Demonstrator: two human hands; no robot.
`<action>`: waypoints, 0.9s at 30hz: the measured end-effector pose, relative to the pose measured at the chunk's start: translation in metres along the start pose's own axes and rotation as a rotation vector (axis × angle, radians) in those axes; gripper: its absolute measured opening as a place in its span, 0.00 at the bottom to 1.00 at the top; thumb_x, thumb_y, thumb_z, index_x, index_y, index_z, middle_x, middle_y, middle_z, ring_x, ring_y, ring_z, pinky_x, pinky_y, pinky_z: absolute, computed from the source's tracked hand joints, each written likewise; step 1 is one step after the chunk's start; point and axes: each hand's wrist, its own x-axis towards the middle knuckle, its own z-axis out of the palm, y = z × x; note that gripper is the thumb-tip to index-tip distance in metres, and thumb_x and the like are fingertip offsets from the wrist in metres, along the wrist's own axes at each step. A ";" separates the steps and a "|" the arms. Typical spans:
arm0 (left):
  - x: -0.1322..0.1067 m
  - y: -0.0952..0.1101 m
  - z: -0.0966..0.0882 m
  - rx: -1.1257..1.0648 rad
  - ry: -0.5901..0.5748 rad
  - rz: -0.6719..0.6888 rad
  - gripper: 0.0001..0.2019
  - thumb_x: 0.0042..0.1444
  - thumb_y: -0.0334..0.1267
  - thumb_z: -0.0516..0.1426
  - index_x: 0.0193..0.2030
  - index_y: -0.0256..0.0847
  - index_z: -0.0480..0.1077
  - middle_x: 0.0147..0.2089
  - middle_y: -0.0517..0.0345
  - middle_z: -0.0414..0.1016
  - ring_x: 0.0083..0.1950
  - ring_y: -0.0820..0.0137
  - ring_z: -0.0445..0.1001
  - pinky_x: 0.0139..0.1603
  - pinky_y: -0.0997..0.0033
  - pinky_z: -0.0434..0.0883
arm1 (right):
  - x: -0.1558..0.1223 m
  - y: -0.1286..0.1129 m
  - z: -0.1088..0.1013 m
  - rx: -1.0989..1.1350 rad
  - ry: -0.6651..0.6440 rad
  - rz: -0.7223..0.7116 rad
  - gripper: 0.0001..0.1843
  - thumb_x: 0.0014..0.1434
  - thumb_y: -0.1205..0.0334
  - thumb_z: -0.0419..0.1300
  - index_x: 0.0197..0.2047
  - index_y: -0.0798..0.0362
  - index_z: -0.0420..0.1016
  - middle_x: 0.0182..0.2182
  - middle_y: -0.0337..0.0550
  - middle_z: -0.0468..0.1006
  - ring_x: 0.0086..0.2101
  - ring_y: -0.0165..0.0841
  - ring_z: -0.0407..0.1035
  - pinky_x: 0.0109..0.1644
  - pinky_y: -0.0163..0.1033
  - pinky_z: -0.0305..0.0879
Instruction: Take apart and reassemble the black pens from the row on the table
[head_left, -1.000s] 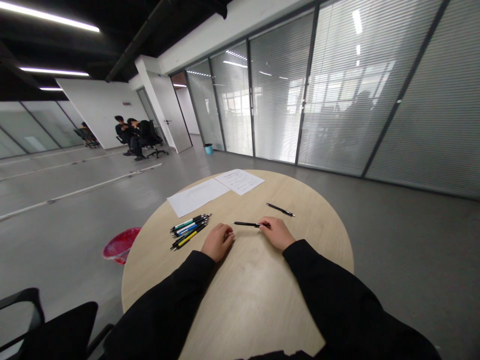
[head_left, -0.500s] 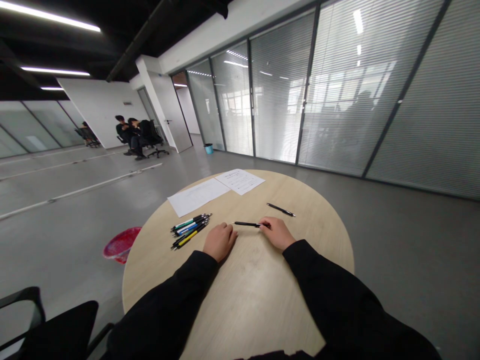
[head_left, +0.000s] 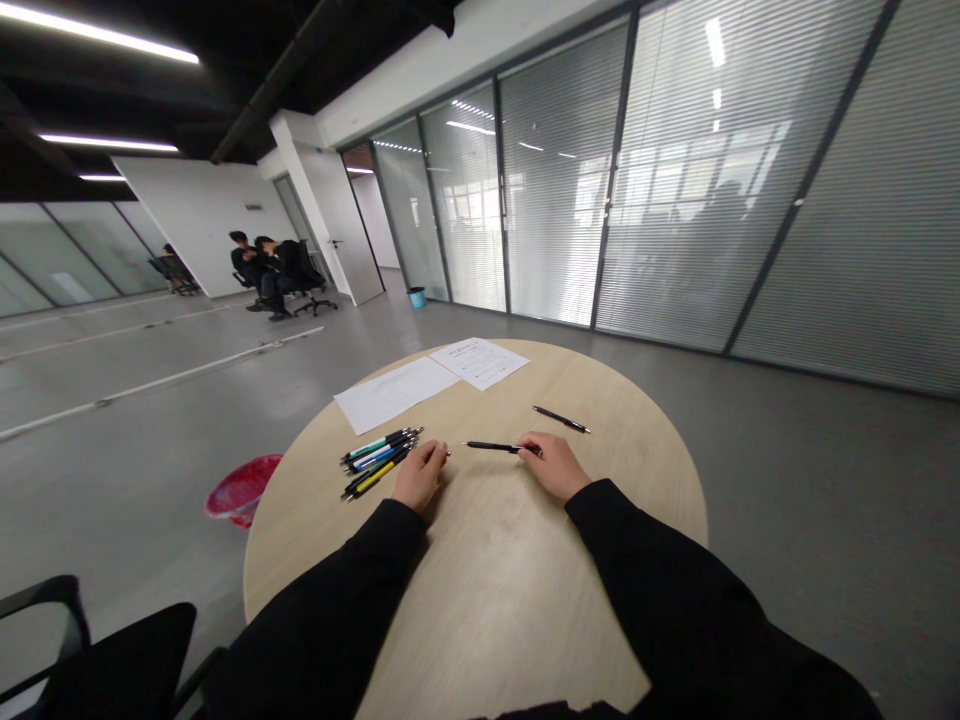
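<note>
My right hand (head_left: 553, 465) is closed on the rear end of a slim black pen (head_left: 491, 446). Its pointed end faces left, toward my other hand. Bent fingers of my left hand (head_left: 421, 476) are pinched together just right of a bunch of pens (head_left: 381, 458) with black, green, blue and yellow barrels. A tiny dark bit shows at the left fingertips, too small to name. Behind my right hand, a second black pen (head_left: 561, 419) lies alone on the table.
Two white paper sheets (head_left: 397, 392) lie at the far edge of the round wooden table (head_left: 495, 580). A red basin (head_left: 244, 490) stands on the floor at left, near a black chair (head_left: 127, 660). Seated people (head_left: 274, 270) are in the background.
My left hand has moved left, away from the pen's tip and closer to the bunch of pens. My right hand and its pen have stayed nearly in place.
</note>
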 end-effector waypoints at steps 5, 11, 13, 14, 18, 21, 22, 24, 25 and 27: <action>0.000 -0.003 0.005 -0.183 0.004 -0.088 0.22 0.59 0.55 0.50 0.21 0.42 0.59 0.18 0.65 0.57 0.21 0.74 0.55 0.24 0.72 0.54 | 0.000 -0.002 0.001 0.006 0.007 -0.038 0.07 0.58 0.67 0.59 0.36 0.52 0.79 0.32 0.41 0.79 0.33 0.32 0.69 0.38 0.36 0.61; -0.003 0.005 0.006 -0.210 0.002 -0.111 0.22 0.58 0.56 0.51 0.21 0.41 0.60 0.18 0.65 0.58 0.20 0.75 0.55 0.23 0.73 0.53 | 0.000 -0.001 0.006 -0.015 -0.001 -0.086 0.06 0.58 0.69 0.60 0.35 0.52 0.79 0.32 0.41 0.79 0.33 0.32 0.69 0.39 0.36 0.61; -0.004 0.008 0.006 -0.203 0.003 -0.109 0.23 0.58 0.56 0.51 0.21 0.41 0.61 0.18 0.65 0.58 0.20 0.75 0.55 0.23 0.73 0.53 | 0.000 -0.001 0.007 -0.017 0.001 -0.096 0.06 0.58 0.69 0.60 0.36 0.52 0.79 0.32 0.41 0.79 0.33 0.32 0.69 0.39 0.36 0.61; -0.004 0.009 0.006 -0.198 0.000 -0.112 0.23 0.57 0.56 0.51 0.21 0.41 0.61 0.18 0.65 0.58 0.20 0.75 0.55 0.23 0.73 0.53 | 0.000 -0.001 0.007 -0.015 0.002 -0.097 0.06 0.58 0.69 0.60 0.36 0.52 0.79 0.32 0.41 0.79 0.33 0.32 0.69 0.39 0.36 0.61; -0.004 0.010 0.005 -0.180 -0.018 -0.111 0.23 0.57 0.57 0.51 0.21 0.41 0.61 0.17 0.65 0.58 0.20 0.75 0.55 0.23 0.72 0.53 | -0.001 -0.004 0.005 0.004 -0.004 -0.096 0.07 0.58 0.70 0.60 0.36 0.52 0.79 0.33 0.41 0.79 0.33 0.32 0.70 0.39 0.36 0.62; -0.004 0.011 0.004 -0.160 -0.026 -0.087 0.23 0.57 0.56 0.51 0.21 0.41 0.61 0.18 0.65 0.58 0.20 0.74 0.55 0.24 0.72 0.53 | -0.001 -0.006 0.004 -0.002 -0.011 -0.098 0.07 0.58 0.69 0.60 0.36 0.52 0.79 0.32 0.41 0.79 0.33 0.32 0.70 0.40 0.36 0.62; -0.004 0.011 0.004 -0.154 -0.028 -0.081 0.23 0.57 0.56 0.51 0.21 0.41 0.61 0.18 0.65 0.58 0.20 0.74 0.55 0.24 0.72 0.54 | -0.001 -0.006 0.004 -0.005 -0.012 -0.097 0.06 0.58 0.69 0.60 0.36 0.52 0.79 0.32 0.41 0.79 0.33 0.32 0.70 0.40 0.37 0.62; -0.004 0.012 0.004 -0.147 -0.037 -0.076 0.23 0.58 0.56 0.51 0.20 0.41 0.62 0.18 0.64 0.58 0.20 0.74 0.56 0.24 0.72 0.54 | -0.001 -0.006 0.005 -0.007 -0.015 -0.094 0.07 0.58 0.69 0.60 0.36 0.52 0.79 0.33 0.41 0.79 0.33 0.32 0.70 0.40 0.37 0.62; -0.004 0.012 0.004 -0.147 -0.041 -0.076 0.23 0.57 0.56 0.51 0.20 0.41 0.61 0.18 0.64 0.59 0.20 0.74 0.56 0.24 0.72 0.54 | -0.001 -0.006 0.005 -0.007 -0.015 -0.094 0.07 0.58 0.69 0.60 0.36 0.52 0.79 0.33 0.41 0.79 0.33 0.33 0.70 0.40 0.37 0.62; -0.004 0.013 0.004 -0.148 -0.045 -0.077 0.23 0.57 0.56 0.52 0.20 0.41 0.61 0.18 0.64 0.59 0.20 0.74 0.56 0.24 0.72 0.54 | -0.001 -0.005 0.006 -0.007 -0.014 -0.093 0.07 0.58 0.69 0.60 0.36 0.52 0.79 0.33 0.42 0.79 0.34 0.33 0.70 0.40 0.37 0.62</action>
